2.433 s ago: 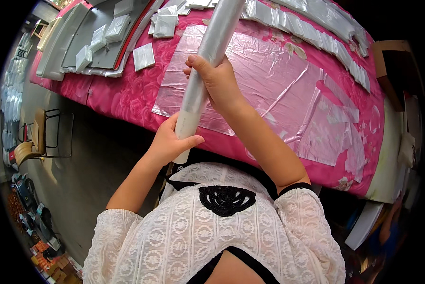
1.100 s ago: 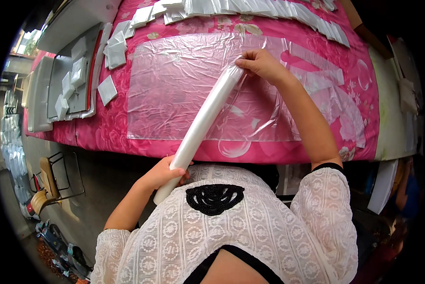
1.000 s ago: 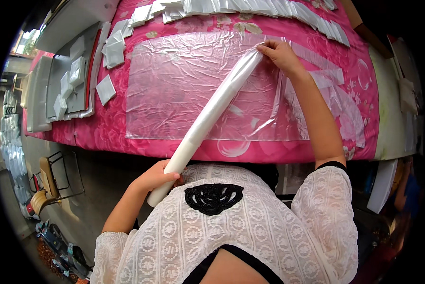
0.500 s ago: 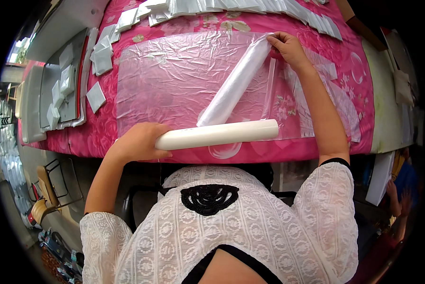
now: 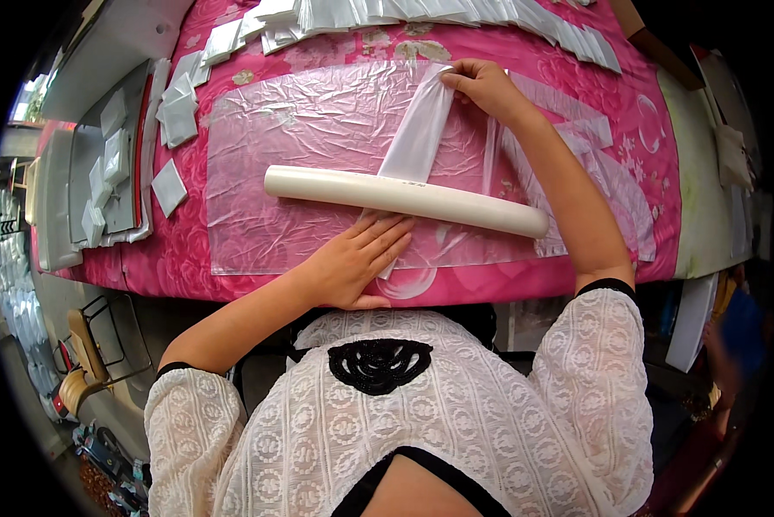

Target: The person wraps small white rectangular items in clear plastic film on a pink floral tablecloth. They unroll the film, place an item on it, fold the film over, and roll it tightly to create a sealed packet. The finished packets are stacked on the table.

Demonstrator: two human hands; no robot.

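Note:
A long white tube point(image 5: 404, 196) lies across a folded strip of whitish plastic film point(image 5: 417, 138), covering its middle. The strip rests on a wide, wrinkled clear plastic sheet point(image 5: 292, 129). My left hand point(image 5: 361, 258) lies flat just on the near side of the tube, fingers stretched out over the strip's near end; whether the fingertips touch the tube I cannot tell. At the strip's far end, my right hand point(image 5: 486, 90) pinches the film between thumb and fingers.
More crumpled clear film point(image 5: 611, 181) lies to the right on the pink floral tablecloth point(image 5: 456, 289). White square packets point(image 5: 369, 12) line the far side, with more point(image 5: 178, 121) at the left. Several packets sit on a grey tray point(image 5: 137, 172). A chair point(image 5: 85, 345) stands at left on the floor.
My left hand let go of the tube, which now lies across the film, and moved right to lie flat. My right hand shifted left with the film's end, and the strip looks flatter.

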